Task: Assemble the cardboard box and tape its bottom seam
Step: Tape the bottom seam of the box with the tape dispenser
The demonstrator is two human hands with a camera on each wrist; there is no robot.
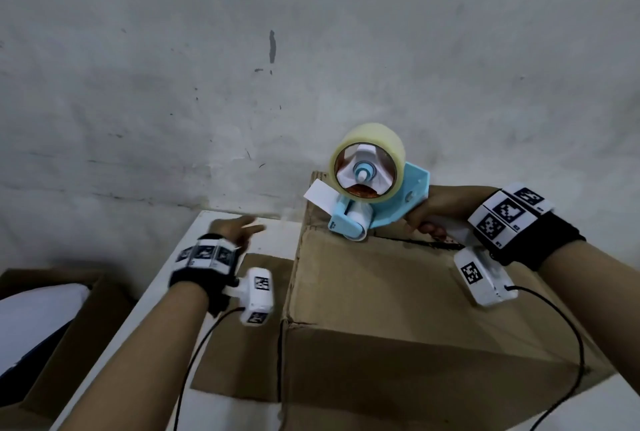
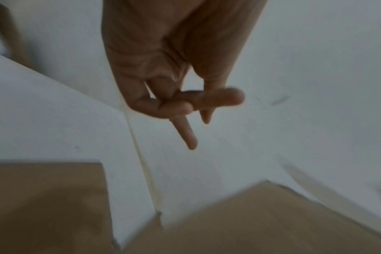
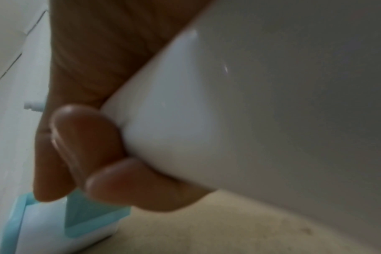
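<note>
A brown cardboard box (image 1: pixel 374 285) stands on the white table (image 1: pixel 211 226) with its flaps closed on top and a dark seam near the far edge. My right hand (image 1: pixel 436 212) grips the white handle (image 3: pixel 207 111) of a light-blue tape dispenser (image 1: pixel 367 188) carrying a clear tape roll. The dispenser's roller end rests at the far left end of the seam. My left hand (image 1: pixel 239 228) hovers over the table left of the box, fingers loosely spread (image 2: pixel 185 110), holding nothing.
A flat sheet of cardboard (image 1: pixel 242 337) lies on the table under and left of the box. An open carton (image 1: pixel 52 337) with white contents sits lower left, beyond the table edge. A grey wall (image 1: pixel 242 67) rises directly behind the table.
</note>
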